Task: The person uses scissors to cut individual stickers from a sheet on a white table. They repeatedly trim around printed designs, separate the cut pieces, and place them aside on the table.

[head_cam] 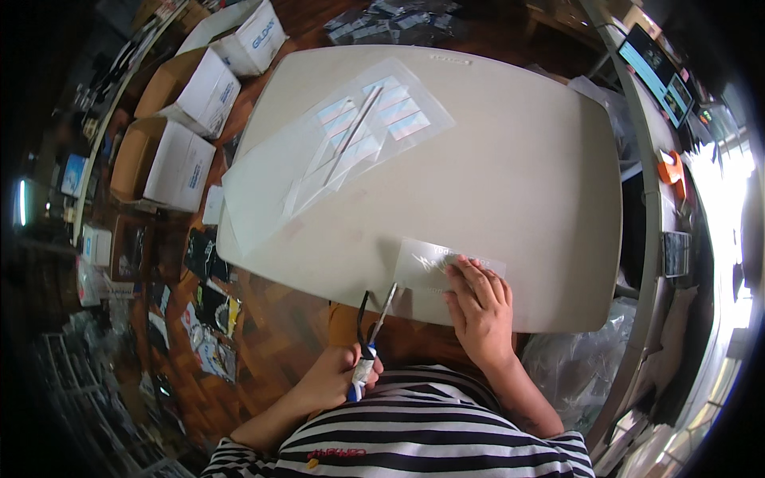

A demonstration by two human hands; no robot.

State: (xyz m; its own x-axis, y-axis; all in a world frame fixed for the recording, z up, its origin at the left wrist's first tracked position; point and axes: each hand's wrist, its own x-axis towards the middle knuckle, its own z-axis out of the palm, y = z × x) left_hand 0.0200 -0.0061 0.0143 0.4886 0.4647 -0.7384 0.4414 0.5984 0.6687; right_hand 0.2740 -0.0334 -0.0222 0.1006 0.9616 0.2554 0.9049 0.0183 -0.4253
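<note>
My left hand (340, 375) is wrapped around the blue-and-white handle of a pair of scissors (378, 325), held just off the table's near edge. Their blades are spread apart, tips by the left side of a translucent film sheet (418, 254). Pale lettering is printed on that sheet, which lies near the front of the table (508, 161). Flat over the sheet's right part rests my right hand (484, 299), hiding some of it. Its fingers lie close together on top, pressing the sheet without any visible grip.
Farther back on the table are clear plastic sheets (251, 197) with blue-and-pink printed panels (406, 116). Open cardboard boxes (185, 164) line the left. On the right, a side counter (654, 209) carries an orange tool (674, 173). Plastic bags (580, 352) hang below it.
</note>
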